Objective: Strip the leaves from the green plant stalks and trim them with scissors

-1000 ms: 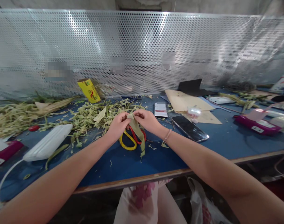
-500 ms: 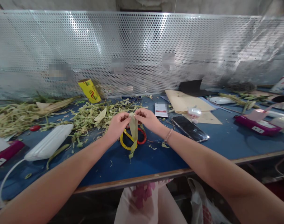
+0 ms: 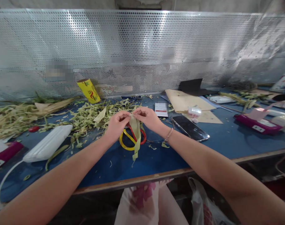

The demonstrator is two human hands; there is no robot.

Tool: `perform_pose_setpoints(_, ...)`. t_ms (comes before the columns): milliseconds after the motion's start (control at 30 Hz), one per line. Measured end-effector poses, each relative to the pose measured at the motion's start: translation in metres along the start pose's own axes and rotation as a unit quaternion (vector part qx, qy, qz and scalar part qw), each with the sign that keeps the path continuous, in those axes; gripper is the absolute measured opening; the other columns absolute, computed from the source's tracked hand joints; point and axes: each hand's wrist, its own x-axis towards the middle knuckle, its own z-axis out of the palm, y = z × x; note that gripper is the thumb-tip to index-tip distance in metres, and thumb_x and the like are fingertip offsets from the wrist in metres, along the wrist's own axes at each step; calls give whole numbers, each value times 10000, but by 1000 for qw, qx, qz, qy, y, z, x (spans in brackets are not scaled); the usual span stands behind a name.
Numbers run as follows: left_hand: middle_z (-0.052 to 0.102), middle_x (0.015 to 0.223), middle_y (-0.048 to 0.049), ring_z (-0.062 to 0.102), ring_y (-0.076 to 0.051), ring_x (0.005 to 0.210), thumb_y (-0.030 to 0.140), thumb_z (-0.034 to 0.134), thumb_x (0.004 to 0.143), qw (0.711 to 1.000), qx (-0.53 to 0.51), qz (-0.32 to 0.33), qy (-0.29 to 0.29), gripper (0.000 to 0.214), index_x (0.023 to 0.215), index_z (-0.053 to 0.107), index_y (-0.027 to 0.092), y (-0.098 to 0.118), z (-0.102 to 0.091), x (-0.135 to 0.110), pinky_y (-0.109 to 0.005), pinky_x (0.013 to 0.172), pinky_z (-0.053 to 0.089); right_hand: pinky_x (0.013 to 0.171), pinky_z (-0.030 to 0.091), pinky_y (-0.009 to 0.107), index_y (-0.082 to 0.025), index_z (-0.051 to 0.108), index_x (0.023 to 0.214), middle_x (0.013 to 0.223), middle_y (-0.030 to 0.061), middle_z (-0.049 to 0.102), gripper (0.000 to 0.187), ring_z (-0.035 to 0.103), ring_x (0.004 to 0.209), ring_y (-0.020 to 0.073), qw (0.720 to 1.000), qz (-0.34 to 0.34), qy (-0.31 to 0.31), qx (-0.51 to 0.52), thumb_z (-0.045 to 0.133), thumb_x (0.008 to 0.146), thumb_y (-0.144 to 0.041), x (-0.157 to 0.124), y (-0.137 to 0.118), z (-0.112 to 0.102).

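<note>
Both my hands meet over the middle of the table, pinching the top of a pale green leaf strip [image 3: 137,139]. My left hand [image 3: 117,124] is closed on it with thumb and fingertips. From the other side my right hand [image 3: 147,118] grips the same top end, close against the left fingertips. The strip hangs down, its lower end narrow and ragged. Behind it lie scissors [image 3: 126,148] with one yellow and one red handle loop; their blades are hidden. A heap of green knotted plant pieces [image 3: 86,120] spreads behind and left of my left hand.
A white power adapter [image 3: 48,142] with a cable lies left. Farther back stands a tilted yellow tube [image 3: 89,90]. Right of my hands are a phone [image 3: 190,128], a small card box [image 3: 161,110] and brown paper [image 3: 182,101]. A perforated metal screen [image 3: 137,40] closes the back.
The strip's hanging end has swung slightly right, showing more of the yellow and red scissor handles. Both hands keep their pinch at nearly the same place.
</note>
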Motion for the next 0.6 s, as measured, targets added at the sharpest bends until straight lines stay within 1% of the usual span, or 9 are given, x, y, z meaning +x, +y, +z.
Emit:
perform_pose_setpoints(233, 562, 531, 36, 529, -103, 490, 223, 629, 591, 994, -105, -42, 0, 138, 710, 585, 169, 2, 2, 0, -243, 516, 453, 641, 464, 242, -174, 584, 775, 673, -12, 572, 85, 538, 634, 90, 998, 30, 9, 55, 528, 723, -209, 1, 1, 0)
perform_pose_setpoints(367, 590, 548, 31, 538, -99, 501, 205, 639, 556, 987, -149, -64, 1, 149, 692, 592, 163, 4, 2, -1, -242, 528, 456, 666, 470, 255, -170, 587, 757, 681, -9, 574, 74, 539, 640, 90, 994, 50, 12, 96, 534, 709, -190, 1, 1, 2)
perform_pose_setpoints(500, 584, 546, 30, 541, -94, 521, 184, 638, 541, 983, -170, -71, 6, 119, 649, 595, 155, 5, 1, 1, -231, 534, 454, 666, 472, 256, -168, 584, 736, 656, -21, 561, 62, 531, 621, 84, 987, 78, 4, 141, 543, 693, -185, -1, -1, 3)
perform_pose_setpoints(600, 570, 528, 30, 531, -89, 506, 173, 631, 539, 982, -171, -78, 9, 98, 624, 588, 150, 4, 0, 1, -222, 521, 448, 667, 470, 257, -164, 591, 736, 672, -16, 567, 85, 539, 640, 87, 982, 82, -12, 172, 568, 689, -231, -2, -1, 2)
